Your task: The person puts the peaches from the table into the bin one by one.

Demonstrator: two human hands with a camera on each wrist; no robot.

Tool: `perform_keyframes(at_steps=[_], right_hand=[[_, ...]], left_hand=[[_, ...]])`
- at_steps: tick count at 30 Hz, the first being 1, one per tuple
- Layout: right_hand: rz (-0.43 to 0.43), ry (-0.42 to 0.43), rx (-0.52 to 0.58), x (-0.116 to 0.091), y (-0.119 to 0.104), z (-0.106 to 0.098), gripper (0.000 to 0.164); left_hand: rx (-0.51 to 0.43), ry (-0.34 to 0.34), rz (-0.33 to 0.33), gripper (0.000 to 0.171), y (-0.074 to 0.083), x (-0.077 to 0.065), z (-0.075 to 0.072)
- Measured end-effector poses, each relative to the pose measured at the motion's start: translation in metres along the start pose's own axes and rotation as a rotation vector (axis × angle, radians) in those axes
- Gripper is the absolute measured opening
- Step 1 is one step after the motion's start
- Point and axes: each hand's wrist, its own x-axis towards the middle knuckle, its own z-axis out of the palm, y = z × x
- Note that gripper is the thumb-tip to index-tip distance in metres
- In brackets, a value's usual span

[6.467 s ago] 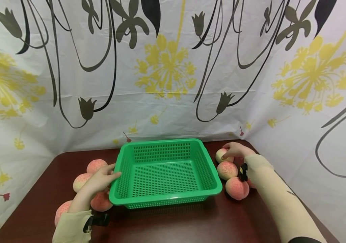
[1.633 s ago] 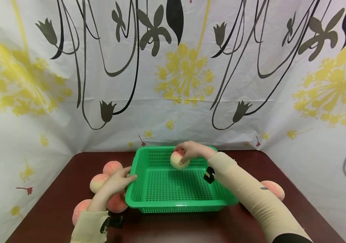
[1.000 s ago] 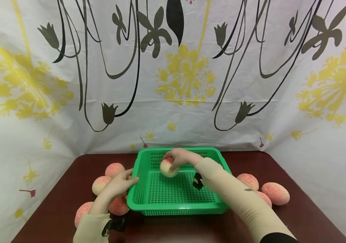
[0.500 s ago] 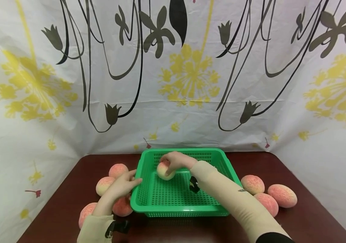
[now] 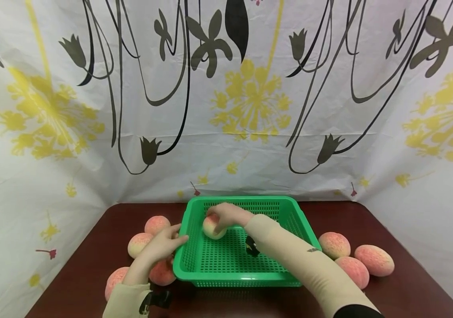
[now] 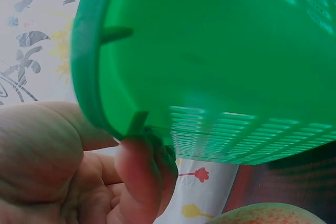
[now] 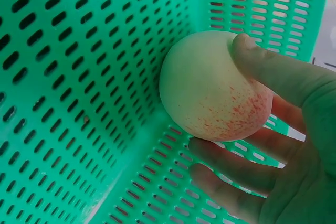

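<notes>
A green plastic basket point(image 5: 242, 277) with slotted sides and floor stands mid-table. My left hand point(image 5: 164, 243) grips its left rim, thumb over the edge; in the left wrist view the fingers point(image 6: 137, 174) curl beneath the rim. Inside the basket, at the far left corner, my right hand point(image 5: 228, 215) holds a pale yellow peach point(image 5: 212, 227) with a red blush. Seen from the right wrist, the thumb presses one side of that peach point(image 7: 210, 85) and fingers lie on the opposite side. The peach sits close to the basket's walls; whether it bears on the floor is hard to tell.
Left of the basket lie several peaches, among them a pink one point(image 5: 157, 225) and a yellowish one point(image 5: 140, 245). Three more, including an elongated peach point(image 5: 374, 260), lie to its right. A patterned white sheet point(image 5: 218, 172) hangs behind the dark red table point(image 5: 99, 240).
My right hand took the yellow peach from the table's right side and carried it left into the basket's far left corner. My left hand has kept its grip on the rim.
</notes>
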Motion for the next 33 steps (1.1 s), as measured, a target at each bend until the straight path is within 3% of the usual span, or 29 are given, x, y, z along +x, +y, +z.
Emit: perform_keyframes(at_steps=[13, 33], right_hand=[[-0.06, 0.076, -0.063, 0.002, -0.003, 0.011, 0.053], [0.005, 0.102, -0.095, 0.005, -0.007, 0.018, 0.056]], left_hand=[[0.024, -0.017, -0.002, 0.052, -0.003, 0.001, 0.001], [0.005, -0.01, -0.012, 0.052, -0.003, 0.001, 0.001]])
